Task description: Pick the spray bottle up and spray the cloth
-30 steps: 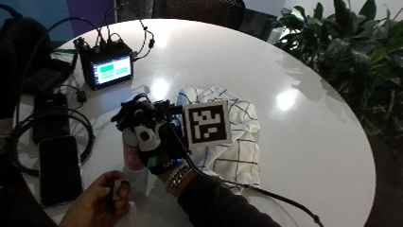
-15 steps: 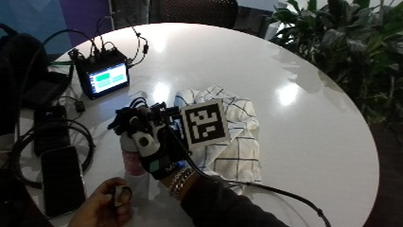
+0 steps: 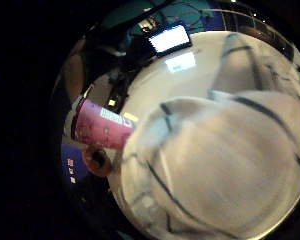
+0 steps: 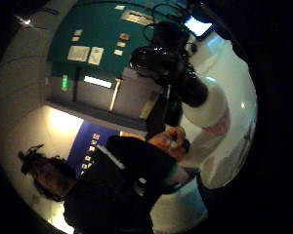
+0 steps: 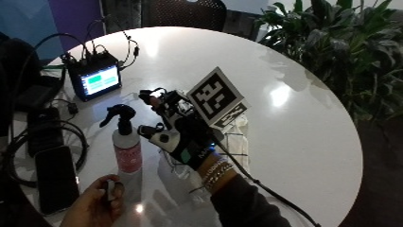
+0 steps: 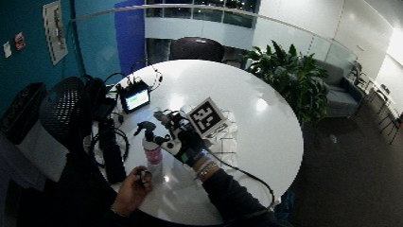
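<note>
Spray bottle [image 5: 127, 142] stands upright on the round white table [image 5: 302, 123], near the edge closest to us, its black trigger head on top and a pink label round its white body. We hold our gloved right hand [image 5: 179, 137] just beside the bottle, on the side toward the cloth, and the two are apart: we see a gap between glove and bottle in the outside view. Our fingers [image 5: 154, 99] are spread and only slightly bent, and they hold nothing, so our grip is open. The hand is raised over the near edge of the white checked cloth [image 5: 236, 137], which lies flat on the table and is mostly hidden behind the hand and wrist; the thin dark lines of its pattern show past the wrist. In the little finger side palm view the cloth [image 3: 215, 160] fills most of the picture and the bottle [image 3: 97, 125] shows beside it by its pink label.

Our bare left hand [image 5: 94, 203] rests at the table's near edge, just in front of the bottle, and pinches a small dark object we cannot identify. A small monitor [image 5: 96, 80] with a lit screen stands farther back on the table with cables running from it. A dark phone [image 5: 55, 177] lies flat near the edge, beside coiled cables. Leafy green plants [image 5: 340, 52] stand beyond the far side of the table.
</note>
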